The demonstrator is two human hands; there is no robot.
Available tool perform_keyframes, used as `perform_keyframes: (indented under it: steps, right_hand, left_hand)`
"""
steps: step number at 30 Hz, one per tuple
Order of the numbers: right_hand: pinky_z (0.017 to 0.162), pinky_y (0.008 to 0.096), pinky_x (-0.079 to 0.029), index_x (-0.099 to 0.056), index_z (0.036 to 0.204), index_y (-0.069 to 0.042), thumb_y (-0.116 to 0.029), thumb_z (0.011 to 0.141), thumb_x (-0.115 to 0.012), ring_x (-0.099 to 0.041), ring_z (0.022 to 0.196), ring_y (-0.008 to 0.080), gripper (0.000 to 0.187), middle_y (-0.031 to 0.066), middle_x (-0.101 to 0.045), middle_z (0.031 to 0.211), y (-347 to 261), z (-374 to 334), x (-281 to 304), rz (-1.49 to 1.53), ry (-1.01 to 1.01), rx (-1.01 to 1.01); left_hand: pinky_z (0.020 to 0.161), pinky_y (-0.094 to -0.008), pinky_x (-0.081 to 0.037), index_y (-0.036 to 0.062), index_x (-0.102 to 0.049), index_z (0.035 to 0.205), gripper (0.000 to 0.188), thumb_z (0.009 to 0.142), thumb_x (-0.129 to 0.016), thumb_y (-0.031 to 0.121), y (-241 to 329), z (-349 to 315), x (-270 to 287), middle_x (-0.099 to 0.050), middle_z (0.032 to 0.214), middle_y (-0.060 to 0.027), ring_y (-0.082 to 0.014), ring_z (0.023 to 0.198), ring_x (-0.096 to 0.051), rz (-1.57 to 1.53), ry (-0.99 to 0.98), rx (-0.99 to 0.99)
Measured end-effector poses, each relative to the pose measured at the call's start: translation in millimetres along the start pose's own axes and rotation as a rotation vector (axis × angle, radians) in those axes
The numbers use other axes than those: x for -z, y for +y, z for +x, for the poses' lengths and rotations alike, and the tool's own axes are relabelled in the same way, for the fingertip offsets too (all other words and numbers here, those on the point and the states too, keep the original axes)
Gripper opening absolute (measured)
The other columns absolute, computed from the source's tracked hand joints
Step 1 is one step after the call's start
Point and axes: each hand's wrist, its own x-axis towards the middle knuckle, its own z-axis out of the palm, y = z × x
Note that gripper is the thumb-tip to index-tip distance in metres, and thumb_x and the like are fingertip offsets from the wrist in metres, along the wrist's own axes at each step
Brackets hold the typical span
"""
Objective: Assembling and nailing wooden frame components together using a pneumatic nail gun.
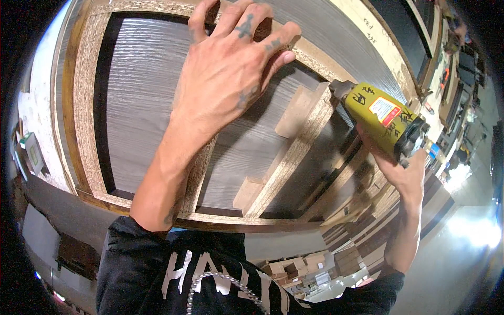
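1. Surroundings: you are in a workshop with a grey floor [438,257]; stacked wood pieces [310,262] stand on it beyond the work, and a bright glare shows at the far right.
2. Workpiece: a chipboard frame [86,79] lies directly in front of you, around and across dark grey wood-grain panelling [147,105]. Two small blocks [296,111] sit beside one crosspiece [294,152].
3. Left hand [231,58]: fingers spread and bent over the frame's far rail. Whether they grip it or only press, I cannot tell.
4. Right hand [388,165]: wrapped around the handle of a yellow-green nail gun [375,107], partly hidden beneath its body.
5. Position: the gun's nose is at the junction of crosspiece and far rail; contact cannot be confirmed.
6. Handling, in my judgement: the gun is rigid and fairly heavy toward its head, so take it fully by the handle, clear of the nose. The frame looks stiff, its raw edges rough and liable to crumble; hold it by a rail, with your fingers away from the gun's line.
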Motion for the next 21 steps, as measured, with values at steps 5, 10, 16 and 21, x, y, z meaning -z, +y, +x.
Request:
perform_keyframes:
  steps: [5,10,16,21]
  right_hand:
    - [0.094,0.0417,-0.047,-0.069,0.112,-0.009,-0.040,0.075,-0.076,-0.061,0.098,0.0295,0.049,0.0144,-0.067,0.105,1,10,0,0.099,-0.038,-0.167]
    - [0.091,0.0379,-0.052,-0.070,0.112,-0.010,-0.038,0.079,-0.076,-0.067,0.097,0.0288,0.044,0.0102,-0.069,0.111,-2,12,-1,0.143,-0.036,-0.105]
    - [0.092,0.0389,-0.051,-0.068,0.114,-0.011,-0.038,0.082,-0.072,-0.065,0.098,0.0319,0.043,0.0123,-0.069,0.111,-6,7,-6,-0.090,0.030,-0.018]
    - [0.097,0.0432,-0.046,-0.066,0.113,-0.009,-0.033,0.072,-0.078,-0.058,0.105,0.0380,0.048,0.0163,-0.064,0.111,6,-18,-19,-0.141,0.028,0.037]
  left_hand:
    - [0.111,-0.0522,-0.019,0.0169,-0.060,0.120,0.031,0.097,-0.055,0.037,-4,-3,-12,-0.052,0.114,-0.0116,-0.0266,0.119,-0.047,-0.075,0.035,-0.004]
    - [0.111,-0.0520,-0.019,0.0179,-0.060,0.121,0.030,0.098,-0.053,0.036,0,-5,-5,-0.053,0.115,-0.0115,-0.0264,0.119,-0.047,-0.070,0.001,0.006]
    - [0.111,-0.0524,-0.021,0.0176,-0.060,0.120,0.030,0.099,-0.051,0.037,-4,-9,-9,-0.054,0.113,-0.0117,-0.0265,0.119,-0.047,-0.050,0.063,-0.025]
    - [0.110,-0.0529,-0.022,0.0180,-0.060,0.120,0.029,0.100,-0.050,0.036,-1,-8,-14,-0.054,0.113,-0.0118,-0.0269,0.117,-0.048,-0.053,0.027,-0.045]
